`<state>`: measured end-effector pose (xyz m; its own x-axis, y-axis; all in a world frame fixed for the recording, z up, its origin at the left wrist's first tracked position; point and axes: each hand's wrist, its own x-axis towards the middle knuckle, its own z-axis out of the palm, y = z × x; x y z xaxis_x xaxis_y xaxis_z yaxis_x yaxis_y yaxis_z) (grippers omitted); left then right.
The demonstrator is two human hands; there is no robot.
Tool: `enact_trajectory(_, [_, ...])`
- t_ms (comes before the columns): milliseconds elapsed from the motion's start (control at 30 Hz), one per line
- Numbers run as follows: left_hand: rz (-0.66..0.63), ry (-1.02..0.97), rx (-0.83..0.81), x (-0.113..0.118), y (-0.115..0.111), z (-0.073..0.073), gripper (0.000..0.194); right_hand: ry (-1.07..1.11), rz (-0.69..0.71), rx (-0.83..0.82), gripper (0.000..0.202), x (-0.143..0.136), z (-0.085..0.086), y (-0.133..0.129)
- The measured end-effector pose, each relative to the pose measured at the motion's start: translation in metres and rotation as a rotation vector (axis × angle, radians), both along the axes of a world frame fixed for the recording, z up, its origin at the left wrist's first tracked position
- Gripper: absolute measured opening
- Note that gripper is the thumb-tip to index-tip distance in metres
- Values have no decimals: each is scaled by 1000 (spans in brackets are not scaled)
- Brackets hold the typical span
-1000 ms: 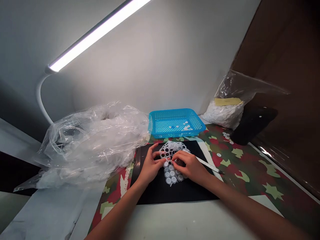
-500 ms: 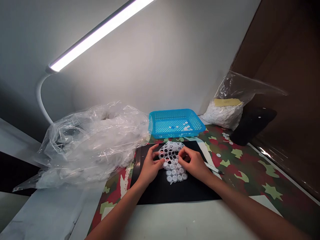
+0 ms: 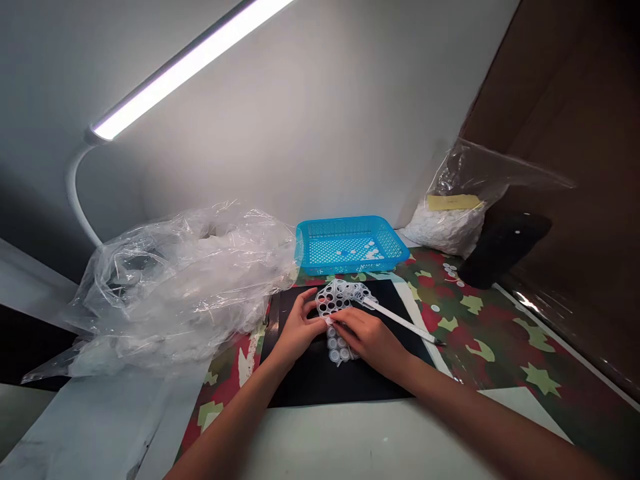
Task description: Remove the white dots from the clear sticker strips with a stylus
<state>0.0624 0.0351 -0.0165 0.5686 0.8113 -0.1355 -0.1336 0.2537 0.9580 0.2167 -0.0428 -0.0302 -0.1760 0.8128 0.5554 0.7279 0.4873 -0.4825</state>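
Holed sheet [image 3: 333,303] running lengthwise away from the person — left hand [image 3: 299,333] pinching its left edge, right hand [image 3: 374,340] across it from the right, fingertip hold unclear.

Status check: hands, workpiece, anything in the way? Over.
Left hand at left edge of perforated white sheet; right hand close by, hiding part. Sheet over black mat, round discs at near end. White stick reaches sheet's far side.

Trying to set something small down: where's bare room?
Bare: the black mat between the white discs and pale tabletop; the patterned cover between the pen-like tool and brown panel. Crowded: mid-mat, with left hand, right hand and perforated sheet; left, the plastic bag.
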Motion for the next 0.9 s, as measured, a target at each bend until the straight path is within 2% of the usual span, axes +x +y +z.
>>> enact_trajectory(267, [-59, -16, 13, 0, 2, -5, 76, -34, 22, -5, 19, 3, 2, 1])
enact_trajectory(633, [-54, 51, 77, 1, 1, -2, 64, 94, -79, -75, 8, 7, 6, 1])
enact_trajectory(900, [-9, 109, 192, 1, -6, -6, 62, 34, -29, 21, 11, 9, 4, 0])
